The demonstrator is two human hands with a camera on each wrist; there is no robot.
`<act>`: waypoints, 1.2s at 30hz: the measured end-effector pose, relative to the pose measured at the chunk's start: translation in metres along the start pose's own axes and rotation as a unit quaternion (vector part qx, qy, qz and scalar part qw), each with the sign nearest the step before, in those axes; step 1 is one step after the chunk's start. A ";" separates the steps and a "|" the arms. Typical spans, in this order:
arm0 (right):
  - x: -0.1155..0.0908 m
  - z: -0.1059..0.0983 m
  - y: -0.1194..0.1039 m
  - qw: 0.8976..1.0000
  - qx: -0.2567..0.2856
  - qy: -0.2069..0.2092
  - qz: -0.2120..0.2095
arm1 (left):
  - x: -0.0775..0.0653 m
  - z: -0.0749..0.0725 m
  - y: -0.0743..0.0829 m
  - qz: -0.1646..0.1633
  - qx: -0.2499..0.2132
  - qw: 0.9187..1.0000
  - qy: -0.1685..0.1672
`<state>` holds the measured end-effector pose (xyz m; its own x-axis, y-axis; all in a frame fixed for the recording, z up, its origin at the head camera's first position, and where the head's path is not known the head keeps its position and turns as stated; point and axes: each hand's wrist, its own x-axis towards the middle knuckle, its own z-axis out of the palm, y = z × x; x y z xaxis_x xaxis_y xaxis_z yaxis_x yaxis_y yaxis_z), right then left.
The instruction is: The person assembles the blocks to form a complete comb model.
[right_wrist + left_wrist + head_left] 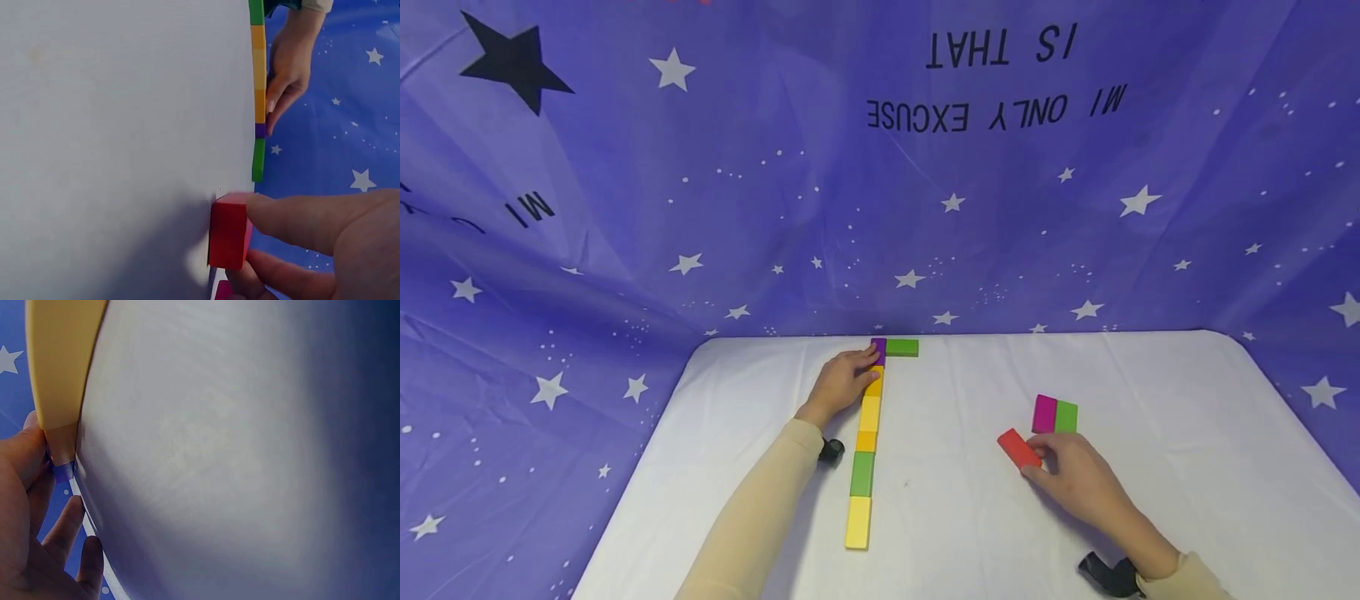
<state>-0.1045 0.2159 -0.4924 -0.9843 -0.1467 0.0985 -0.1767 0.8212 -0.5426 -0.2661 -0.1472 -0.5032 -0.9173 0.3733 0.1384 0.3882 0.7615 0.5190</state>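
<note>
Clearly, right hand (1077, 481): pinching red block (1017, 447), lower right of frame
Left hand (839, 384): relaxed fingers touching purple block (882, 356), below centre

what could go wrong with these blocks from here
The left hand touches the block row, so a nudge might bend it. The right hand pinches the red block near one end; it could twist or slip. The farthest green block lies close to the table edge and might get pushed off.

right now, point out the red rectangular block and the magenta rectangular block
Red rectangular block (1018, 447): head view, visible upper face.
Magenta rectangular block (1044, 414): head view, middle of upper face.
</note>
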 end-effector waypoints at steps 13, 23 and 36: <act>0.012 0.013 -0.008 0.998 -0.022 0.007 -0.065 | 0.002 0.003 0.001 -0.006 -0.003 1.000 -0.001; 0.010 0.020 -0.033 0.997 -0.080 0.013 0.015 | 0.006 0.002 0.001 -0.014 0.000 1.000 0.000; 0.014 0.041 -0.047 0.991 -0.124 0.042 -0.004 | 0.000 0.003 0.000 -0.019 -0.005 1.000 -0.001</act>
<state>-0.1099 0.1523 -0.4999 -0.9773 -0.1160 0.1773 -0.1688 0.9320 -0.3206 -0.2659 -0.1457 -0.5055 -0.9310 0.3456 0.1175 0.3530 0.7701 0.5314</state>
